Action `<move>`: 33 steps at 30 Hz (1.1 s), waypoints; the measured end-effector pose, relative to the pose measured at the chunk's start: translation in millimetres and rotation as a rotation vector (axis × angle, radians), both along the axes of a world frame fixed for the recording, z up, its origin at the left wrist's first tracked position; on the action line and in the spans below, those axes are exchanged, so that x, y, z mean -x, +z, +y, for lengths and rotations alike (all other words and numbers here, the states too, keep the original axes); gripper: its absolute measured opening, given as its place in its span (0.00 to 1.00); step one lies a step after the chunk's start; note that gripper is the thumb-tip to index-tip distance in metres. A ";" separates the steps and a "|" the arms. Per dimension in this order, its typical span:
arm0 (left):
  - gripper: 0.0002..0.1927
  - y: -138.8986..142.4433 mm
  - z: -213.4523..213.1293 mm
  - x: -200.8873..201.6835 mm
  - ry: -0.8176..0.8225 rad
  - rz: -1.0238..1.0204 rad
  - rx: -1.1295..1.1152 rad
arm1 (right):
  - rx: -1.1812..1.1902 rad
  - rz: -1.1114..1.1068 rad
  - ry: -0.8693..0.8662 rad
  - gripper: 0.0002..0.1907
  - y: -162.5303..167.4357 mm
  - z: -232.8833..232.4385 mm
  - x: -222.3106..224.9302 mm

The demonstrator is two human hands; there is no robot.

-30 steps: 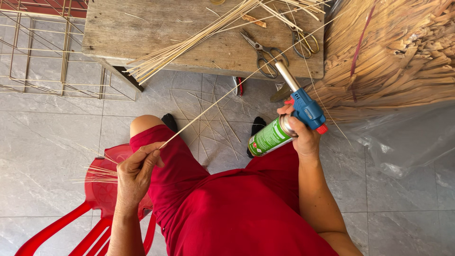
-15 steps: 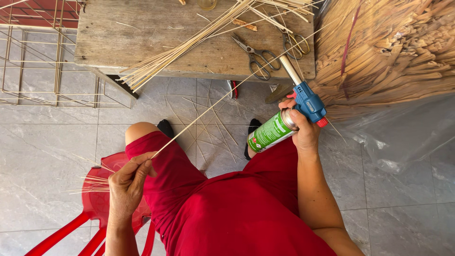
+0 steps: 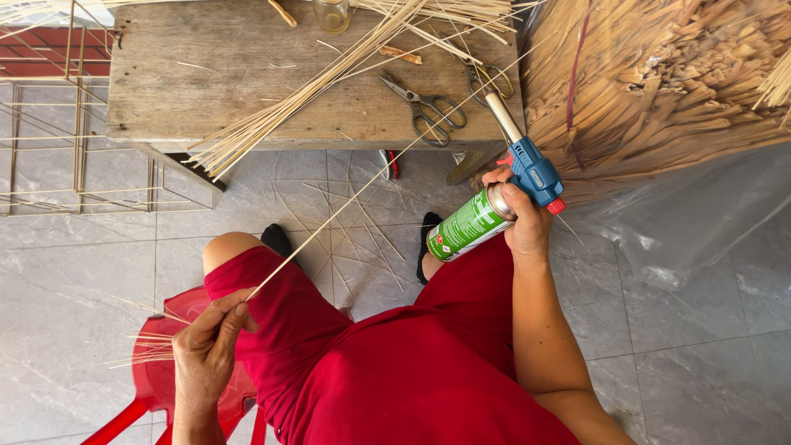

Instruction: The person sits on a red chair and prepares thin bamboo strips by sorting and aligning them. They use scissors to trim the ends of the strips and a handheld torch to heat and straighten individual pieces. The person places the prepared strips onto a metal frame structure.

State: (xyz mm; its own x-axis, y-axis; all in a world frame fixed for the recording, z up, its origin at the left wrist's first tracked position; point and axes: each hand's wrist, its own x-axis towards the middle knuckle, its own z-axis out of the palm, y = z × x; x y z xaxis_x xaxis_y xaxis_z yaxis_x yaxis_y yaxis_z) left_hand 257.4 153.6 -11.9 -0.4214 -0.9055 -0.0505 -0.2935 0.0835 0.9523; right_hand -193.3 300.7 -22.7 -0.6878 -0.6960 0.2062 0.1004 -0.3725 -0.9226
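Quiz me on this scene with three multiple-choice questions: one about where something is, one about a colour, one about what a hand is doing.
1. Where do the scissors lie?
A. on the wooden bench
B. on the floor
C. on the red chair

2. What colour is the torch head on the green gas can?
A. yellow
B. blue
C. black

3. What is the left hand doing?
A. resting open on a knee
B. gripping the scissors
C. pinching a thin bamboo strip

Answers: 1 A, they rest on the planks. 2 B, the plastic body is blue. 3 C, fingers close on the strip's end, while the right hand holds the can.

Thin pale bamboo strip (image 3: 346, 202), slanting over lap; green-canister torch (image 3: 494, 202), blue head, nozzle up.
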 end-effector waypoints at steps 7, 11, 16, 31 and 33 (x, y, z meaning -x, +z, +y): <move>0.13 -1.9 -0.7 -1.5 -0.028 0.023 0.028 | 0.020 -0.011 -0.053 0.10 1.6 0.9 13.8; 0.13 -2.3 0.6 -2.7 -0.027 0.020 0.022 | 0.019 -0.012 -0.091 0.10 5.6 0.8 24.7; 0.14 -4.4 0.5 -5.2 0.002 -0.036 -0.043 | 0.068 -0.033 -0.091 0.12 11.3 -3.6 42.0; 0.13 -8.1 3.4 -4.8 -0.002 -0.013 -0.037 | 0.015 0.031 0.022 0.10 11.4 -11.8 29.4; 0.13 -7.7 3.7 -4.2 -0.025 0.050 0.006 | 0.016 0.018 0.059 0.11 9.4 -12.2 18.6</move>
